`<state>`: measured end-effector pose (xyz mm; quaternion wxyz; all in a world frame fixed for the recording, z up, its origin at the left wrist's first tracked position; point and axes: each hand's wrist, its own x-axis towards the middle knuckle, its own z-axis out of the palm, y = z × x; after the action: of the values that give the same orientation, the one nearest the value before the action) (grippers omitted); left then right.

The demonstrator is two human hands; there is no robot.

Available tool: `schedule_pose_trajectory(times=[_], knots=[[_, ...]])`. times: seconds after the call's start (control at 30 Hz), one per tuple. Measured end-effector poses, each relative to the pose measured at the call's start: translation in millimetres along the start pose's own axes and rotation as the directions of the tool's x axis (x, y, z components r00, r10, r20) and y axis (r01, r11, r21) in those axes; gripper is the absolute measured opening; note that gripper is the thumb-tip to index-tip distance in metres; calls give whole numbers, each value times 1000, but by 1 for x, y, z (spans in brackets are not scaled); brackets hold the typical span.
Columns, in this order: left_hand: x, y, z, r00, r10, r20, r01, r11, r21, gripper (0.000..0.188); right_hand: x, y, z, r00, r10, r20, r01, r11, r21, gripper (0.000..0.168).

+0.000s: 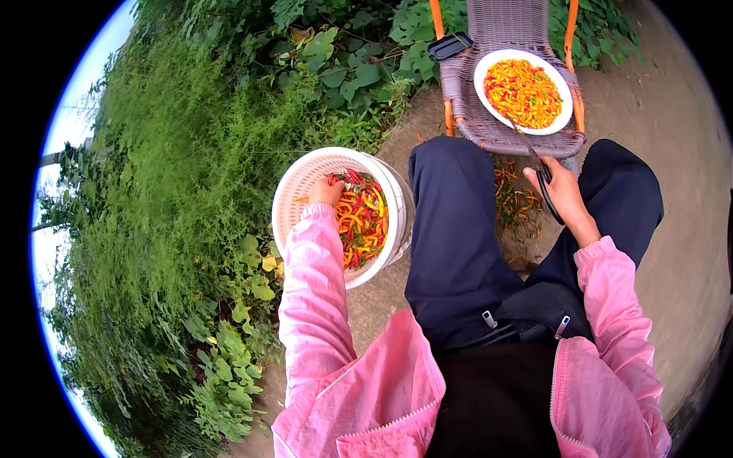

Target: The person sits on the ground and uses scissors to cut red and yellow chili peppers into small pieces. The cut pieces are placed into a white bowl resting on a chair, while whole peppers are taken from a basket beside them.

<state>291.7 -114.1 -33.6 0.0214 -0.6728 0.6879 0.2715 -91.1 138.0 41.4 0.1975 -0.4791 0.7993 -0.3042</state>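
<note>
My left hand reaches into a white plastic basket to the left of my knees. Its fingertips are at the red chili peppers, which lie mixed with yellow and orange ones; whether a pepper is between the fingers cannot be told. In my right hand, over the gap between my knees, is a pair of dark-handled scissors. The blades point up towards a white plate of cut yellow, orange and red chili pieces, and their tips come up to its near rim.
The plate stands on a woven chair with an orange frame. A small black tray rests at the chair's left side. Stems and pepper scraps lie on the ground between my legs. Dense green plants grow along the left.
</note>
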Motion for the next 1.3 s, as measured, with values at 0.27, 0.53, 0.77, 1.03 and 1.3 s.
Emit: schedule_pose_trajectory(times=[0.27,0.53,0.77,1.03,1.3], knots=[[-37,1,-45,902,-37,431,393,489,-779,14,0,-3,-5,996,90,18,-90,996,-3,49],[-33,-15,-56,935,-107,338,327,629,-705,12,12,1,-10,982,186,12,-184,956,227,51],[3,-26,-11,984,42,-176,-68,987,-144,19,9,4,-3,991,126,-52,-117,981,154,51],[-18,33,4,979,105,-175,-18,898,441,30,3,12,-8,989,142,-46,-137,985,107,48],[-14,2,-6,994,71,-88,-101,906,-410,15,2,4,-11,986,168,-6,-167,984,68,46]])
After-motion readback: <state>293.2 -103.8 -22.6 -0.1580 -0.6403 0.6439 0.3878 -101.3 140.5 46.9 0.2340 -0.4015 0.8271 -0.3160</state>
